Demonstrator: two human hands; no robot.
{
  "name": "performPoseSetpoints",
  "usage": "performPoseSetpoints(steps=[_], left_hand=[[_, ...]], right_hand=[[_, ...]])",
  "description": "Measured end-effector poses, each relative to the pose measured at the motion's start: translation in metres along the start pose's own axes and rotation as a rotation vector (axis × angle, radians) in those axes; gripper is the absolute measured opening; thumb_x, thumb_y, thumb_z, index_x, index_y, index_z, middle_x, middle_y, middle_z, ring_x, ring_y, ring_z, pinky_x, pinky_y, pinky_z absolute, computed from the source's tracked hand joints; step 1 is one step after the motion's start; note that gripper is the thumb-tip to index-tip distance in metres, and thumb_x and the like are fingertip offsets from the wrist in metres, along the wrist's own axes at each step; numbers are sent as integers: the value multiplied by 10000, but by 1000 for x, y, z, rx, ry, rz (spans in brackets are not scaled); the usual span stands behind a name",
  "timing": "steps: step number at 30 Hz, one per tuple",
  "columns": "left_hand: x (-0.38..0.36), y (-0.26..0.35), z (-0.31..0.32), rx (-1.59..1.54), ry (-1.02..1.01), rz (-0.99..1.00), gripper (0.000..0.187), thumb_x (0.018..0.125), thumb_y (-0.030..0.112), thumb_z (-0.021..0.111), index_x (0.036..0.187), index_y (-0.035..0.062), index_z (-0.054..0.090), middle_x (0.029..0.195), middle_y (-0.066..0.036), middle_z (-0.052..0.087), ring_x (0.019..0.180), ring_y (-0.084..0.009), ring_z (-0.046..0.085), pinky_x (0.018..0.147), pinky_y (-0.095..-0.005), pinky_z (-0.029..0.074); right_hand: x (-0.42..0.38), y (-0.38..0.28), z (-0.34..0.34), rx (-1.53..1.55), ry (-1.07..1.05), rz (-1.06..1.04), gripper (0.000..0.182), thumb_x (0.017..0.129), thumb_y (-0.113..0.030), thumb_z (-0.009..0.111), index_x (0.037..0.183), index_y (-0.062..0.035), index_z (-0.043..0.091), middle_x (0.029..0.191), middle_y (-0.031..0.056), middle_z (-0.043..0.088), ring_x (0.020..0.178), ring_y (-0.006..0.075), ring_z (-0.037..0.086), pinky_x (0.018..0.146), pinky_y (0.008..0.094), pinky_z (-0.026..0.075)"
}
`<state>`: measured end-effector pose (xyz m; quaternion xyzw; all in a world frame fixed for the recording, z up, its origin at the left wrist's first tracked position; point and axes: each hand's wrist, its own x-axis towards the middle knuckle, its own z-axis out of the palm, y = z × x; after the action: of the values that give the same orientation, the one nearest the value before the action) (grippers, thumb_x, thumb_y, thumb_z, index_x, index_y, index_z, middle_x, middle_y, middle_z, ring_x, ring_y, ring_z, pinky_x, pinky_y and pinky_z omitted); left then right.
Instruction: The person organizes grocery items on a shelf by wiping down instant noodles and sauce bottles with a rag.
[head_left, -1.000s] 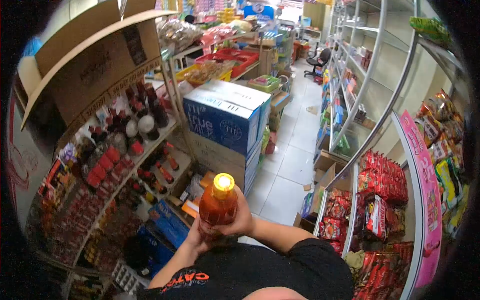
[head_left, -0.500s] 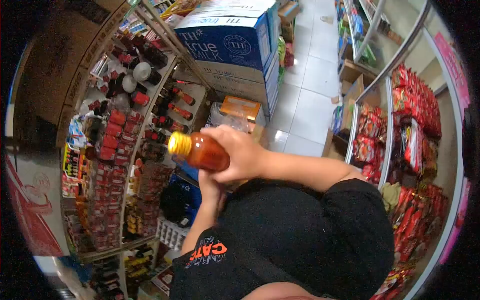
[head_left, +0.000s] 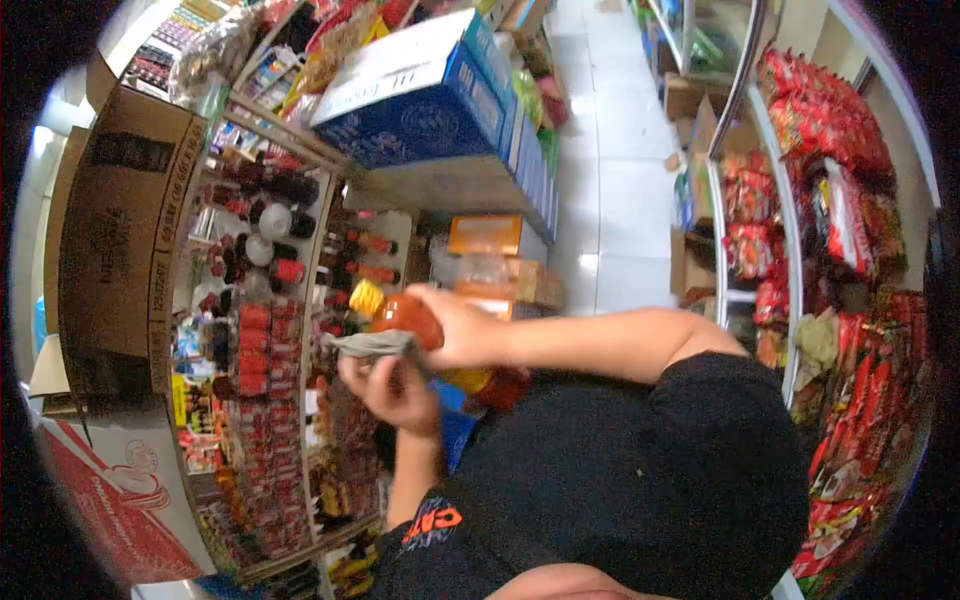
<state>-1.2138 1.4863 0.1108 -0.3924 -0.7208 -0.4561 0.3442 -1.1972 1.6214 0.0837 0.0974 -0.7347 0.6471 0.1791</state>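
My right hand (head_left: 462,330) is wrapped round a bottle of orange-red sauce (head_left: 412,318) with a yellow cap (head_left: 367,296). The bottle is tilted, its cap toward the shelves on the left; yellow and red of its lower part show below the hand. Just under the bottle's neck, my left hand (head_left: 392,390) pinches a folded grey cloth (head_left: 376,344) between thumb and fingers. The cloth lies close against the bottle; whether it touches is hard to tell. Some fingers of the left hand are blurred.
Shelves of bottles and red-labelled jars (head_left: 268,345) stand at left, beside a brown carton (head_left: 125,230). Stacked blue milk cartons (head_left: 420,115) and an orange box (head_left: 485,235) are ahead. A tiled aisle (head_left: 630,180) runs past right-hand shelves of red packets (head_left: 825,120).
My left hand has come up from behind the bottle, and the grey cloth now shows in it. My right hand still grips the bottle. The view has shifted slightly.
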Motion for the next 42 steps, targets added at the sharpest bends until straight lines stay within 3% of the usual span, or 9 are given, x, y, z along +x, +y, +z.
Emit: performPoseSetpoints(steps=[2,6,13,21,27,30,34,38,42], left_hand=[[39,-3,-5,246,-54,85,181,790,-14,527,964,28,556,1199,-200,445,1122,-313,417,926,-396,337],[47,-35,-3,-414,17,-478,305,805,-23,423,1096,-48,513,1186,-187,476,1077,-281,472,926,-354,345],[-21,-1,11,-37,-372,-163,485,717,107,585,1159,-22,435,1110,-229,466,1024,-373,463,872,-396,364],[-10,-2,-16,-181,-532,97,579,644,267,704,1141,69,486,1188,-277,360,1086,-438,385,888,-447,355],[82,29,-37,281,-348,175,305,653,233,635,950,163,643,1207,-125,471,1240,-406,243,972,-607,69],[90,7,-26,95,-302,-69,291,669,184,603,957,156,636,1140,-131,519,1195,-418,311,968,-612,72],[57,8,-20,-62,-672,247,336,677,182,616,1008,125,608,1126,-97,541,1128,-304,445,953,-477,293],[3,18,-19,-387,-719,184,255,705,201,648,951,142,618,1052,-36,586,1044,-240,518,930,-440,321],[0,7,-26,-269,-604,241,237,684,171,666,916,154,621,1042,-24,593,1001,-206,549,921,-444,327]], right_hand=[[-2,5,4,98,0,-101,708,670,-335,689,1209,-31,345,1120,164,473,1064,241,460,911,339,355],[-3,10,5,222,-102,-36,723,680,-388,669,1216,-25,348,1143,168,467,1085,255,443,931,352,333],[10,7,-21,456,225,191,561,791,-231,594,1230,-23,315,1133,93,451,1041,165,448,903,316,356],[39,-47,-39,635,34,109,495,841,-256,520,1229,-25,318,1132,87,465,1024,160,456,888,295,360],[28,-39,1,530,-197,147,405,914,-236,375,1252,-25,304,1200,81,425,1108,162,398,940,285,311],[26,-46,9,766,-130,416,387,925,-221,342,1253,-18,305,1187,73,432,1071,154,425,909,285,346],[7,27,3,545,-90,225,416,922,-332,342,1225,-49,355,1132,89,473,984,161,488,862,283,392],[9,75,-9,1266,-214,657,450,905,-384,356,1220,-64,369,1081,95,511,908,186,536,797,306,439],[9,38,-7,960,-21,609,481,882,-410,399,1218,-67,368,1049,99,535,882,196,558,751,335,473]])
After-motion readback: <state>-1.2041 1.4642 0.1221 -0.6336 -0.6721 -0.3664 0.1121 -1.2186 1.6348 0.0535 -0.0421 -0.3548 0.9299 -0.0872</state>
